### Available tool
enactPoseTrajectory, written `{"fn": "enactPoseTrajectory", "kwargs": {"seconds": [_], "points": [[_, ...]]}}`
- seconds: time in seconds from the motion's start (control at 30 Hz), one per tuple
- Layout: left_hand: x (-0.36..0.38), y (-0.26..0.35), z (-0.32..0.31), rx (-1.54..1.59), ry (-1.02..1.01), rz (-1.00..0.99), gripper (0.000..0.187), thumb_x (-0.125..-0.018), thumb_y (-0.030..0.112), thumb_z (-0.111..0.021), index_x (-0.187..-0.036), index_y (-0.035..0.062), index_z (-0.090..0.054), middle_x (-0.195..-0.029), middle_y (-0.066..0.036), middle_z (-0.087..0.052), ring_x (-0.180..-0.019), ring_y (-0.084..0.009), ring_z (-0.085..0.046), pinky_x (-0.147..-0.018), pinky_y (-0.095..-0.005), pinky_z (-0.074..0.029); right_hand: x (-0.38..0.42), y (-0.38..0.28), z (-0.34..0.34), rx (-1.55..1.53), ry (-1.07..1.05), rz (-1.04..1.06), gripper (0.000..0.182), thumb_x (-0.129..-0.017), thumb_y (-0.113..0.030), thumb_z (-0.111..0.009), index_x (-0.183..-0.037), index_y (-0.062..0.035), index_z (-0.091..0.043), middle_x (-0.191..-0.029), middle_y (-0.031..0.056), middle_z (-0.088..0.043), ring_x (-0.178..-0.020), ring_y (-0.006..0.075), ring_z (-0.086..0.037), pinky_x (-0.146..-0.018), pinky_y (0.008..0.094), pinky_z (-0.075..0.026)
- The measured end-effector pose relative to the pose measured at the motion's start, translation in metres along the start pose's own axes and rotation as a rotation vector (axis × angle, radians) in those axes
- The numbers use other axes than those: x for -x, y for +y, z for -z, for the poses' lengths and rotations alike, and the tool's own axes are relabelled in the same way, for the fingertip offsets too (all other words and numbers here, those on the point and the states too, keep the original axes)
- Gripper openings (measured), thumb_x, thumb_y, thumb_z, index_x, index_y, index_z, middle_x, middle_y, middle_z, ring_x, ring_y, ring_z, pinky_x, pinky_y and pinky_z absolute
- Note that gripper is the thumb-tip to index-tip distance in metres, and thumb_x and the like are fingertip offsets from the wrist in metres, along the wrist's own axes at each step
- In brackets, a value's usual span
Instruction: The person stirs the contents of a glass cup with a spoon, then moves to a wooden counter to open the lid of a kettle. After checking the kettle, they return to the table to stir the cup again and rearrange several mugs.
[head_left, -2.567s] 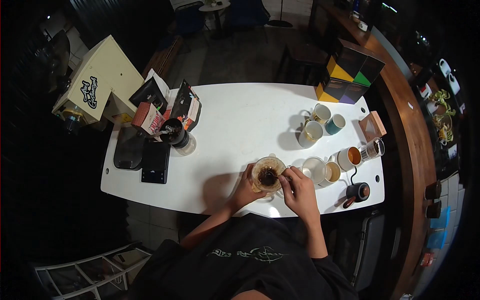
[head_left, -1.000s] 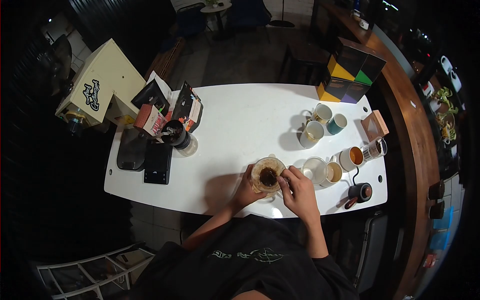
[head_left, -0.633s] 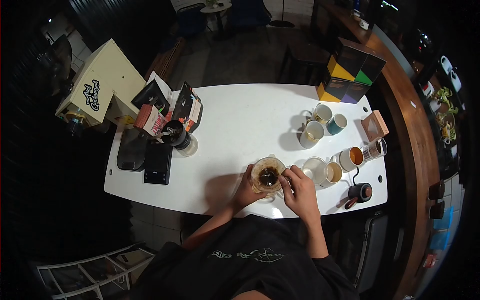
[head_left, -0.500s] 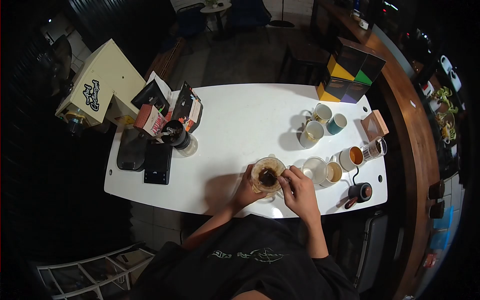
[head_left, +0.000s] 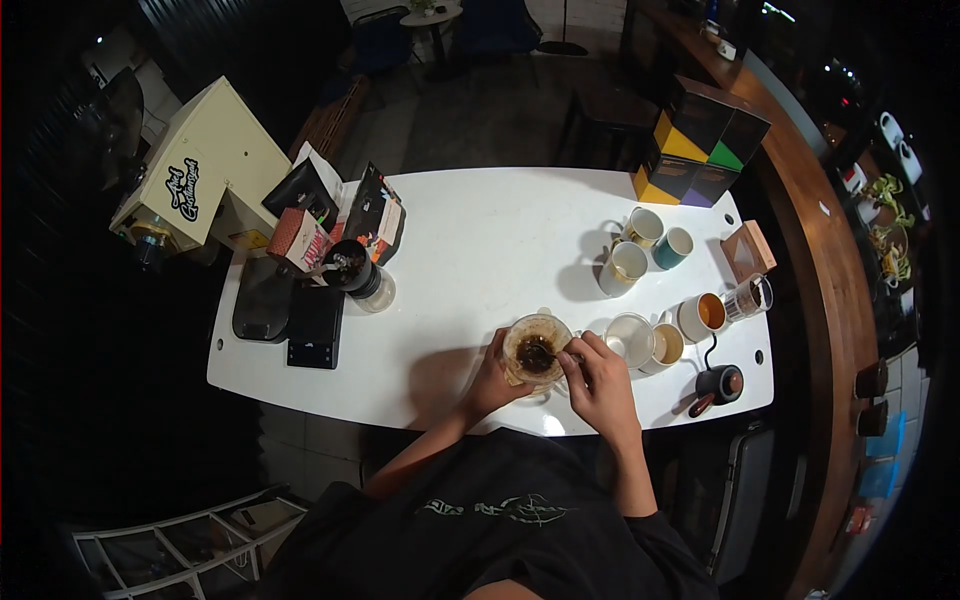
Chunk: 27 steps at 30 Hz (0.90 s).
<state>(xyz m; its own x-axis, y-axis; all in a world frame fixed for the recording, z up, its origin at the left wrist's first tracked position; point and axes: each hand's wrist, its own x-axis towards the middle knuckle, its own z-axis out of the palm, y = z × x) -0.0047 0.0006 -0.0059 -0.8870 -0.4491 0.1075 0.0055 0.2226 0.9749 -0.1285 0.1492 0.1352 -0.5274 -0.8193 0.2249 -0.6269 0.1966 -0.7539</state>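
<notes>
My left hand point(head_left: 490, 385) is wrapped round the side of a coffee dripper point(head_left: 512, 372) near the table's front edge. A stained paper filter point(head_left: 540, 326) lines the dripper, with dark wet coffee point(head_left: 530, 353) in the bottom. My right hand point(head_left: 602, 388) pinches what looks like a thin spoon point(head_left: 548, 350), dipped into the coffee from the right; its handle is mostly hidden by the fingers. Just right of this hand stand a clear glass vessel point(head_left: 629, 341) and a mug point(head_left: 664, 345). Whatever is under the dripper is largely hidden.
On the white table point(head_left: 470, 240) stand several cups, an orange-lined mug point(head_left: 704, 315) and a black gooseneck kettle point(head_left: 720, 384) at the right. A hand grinder point(head_left: 358, 272), a black scale point(head_left: 315, 325) and a cream machine point(head_left: 215, 165) are at the left. Dark boxes point(head_left: 700, 140) stand at the back right.
The spoon in my right hand has shifted slightly within the coffee, and the coffee's surface looks different. My left hand holds the dripper in the same place.
</notes>
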Motion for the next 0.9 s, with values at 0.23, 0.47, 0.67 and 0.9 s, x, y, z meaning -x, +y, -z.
{"fn": "enactPoseTrajectory", "kwargs": {"seconds": [0.23,0.47,0.67,0.9], "points": [[-0.0002,-0.002,0.0006,-0.006,-0.001,-0.025,0.094,-0.069,0.0,-0.083,-0.143,0.0029,-0.025,-0.136,-0.012,-0.047,-0.131,-0.0205,-0.048,-0.112,-0.0348,-0.041,-0.001,-0.0024,0.0024,-0.031,-0.019,0.003,0.01,-0.092,-0.011,-0.065,-0.097,-0.0022,-0.063,-0.084,0.0147,-0.057,-0.07,0.0373,-0.06,-0.063,0.0451,-0.047],[0.0006,0.0027,-0.0027,0.103,0.08,-0.008,0.081,-0.068,0.005,-0.084,-0.136,0.003,-0.041,-0.126,-0.01,-0.048,-0.122,-0.0228,-0.051,-0.106,-0.0362,-0.043,0.0003,-0.0008,0.0007,-0.011,-0.015,0.0,0.01,-0.092,-0.011,-0.065,-0.096,-0.0023,-0.063,-0.084,0.0147,-0.057,-0.072,0.0374,-0.061,-0.063,0.0455,-0.047],[-0.0006,-0.0032,-0.0003,-0.125,0.071,-0.072,0.083,-0.068,0.005,-0.084,-0.137,0.0026,-0.039,-0.128,-0.011,-0.048,-0.122,-0.0225,-0.052,-0.106,-0.0359,-0.043,0.0007,-0.0013,0.0006,-0.003,0.017,-0.007,0.01,-0.092,-0.011,-0.066,-0.095,-0.0022,-0.063,-0.084,0.0147,-0.058,-0.07,0.0376,-0.06,-0.062,0.0455,-0.047],[-0.0006,-0.0046,-0.0005,-0.073,0.056,-0.05,0.09,-0.068,0.009,-0.086,-0.139,0.0025,-0.032,-0.129,-0.012,-0.05,-0.122,-0.0227,-0.053,-0.106,-0.0342,-0.044,0.0002,-0.0001,0.0023,-0.023,0.002,-0.011,0.01,-0.093,-0.011,-0.065,-0.094,-0.0014,-0.063,-0.082,0.015,-0.057,-0.068,0.0364,-0.059,-0.061,0.0445,-0.046]]}}
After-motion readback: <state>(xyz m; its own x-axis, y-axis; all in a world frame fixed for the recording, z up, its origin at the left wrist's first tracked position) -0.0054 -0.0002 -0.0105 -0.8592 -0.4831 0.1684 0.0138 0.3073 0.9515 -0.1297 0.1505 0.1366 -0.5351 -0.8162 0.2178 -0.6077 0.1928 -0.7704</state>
